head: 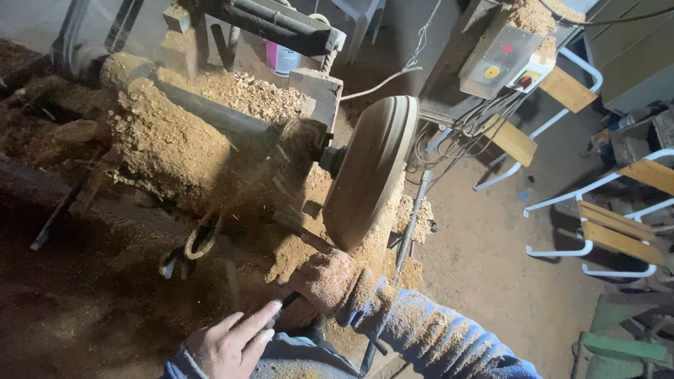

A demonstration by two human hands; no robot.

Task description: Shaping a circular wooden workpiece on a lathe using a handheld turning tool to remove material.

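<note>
Right hand [324, 279]: it is dusty and wraps tight around the front of a dark turning tool [289, 302], just under the wood disc.
Left hand [228, 344]: it sits near the right hand, lower down, with two fingers [254, 324] out straight on the back of the tool.
Wood disc [370, 172]: round and tan, on its edge, right above the right hand.
Lathe [225, 119]: long and dark, up past the hands.
Wood chips [168, 147]: heaped over the lathe, some flying near the right hand.
Chairs [597, 224]: white frames with wood slats, far off beside the right hand.
</note>
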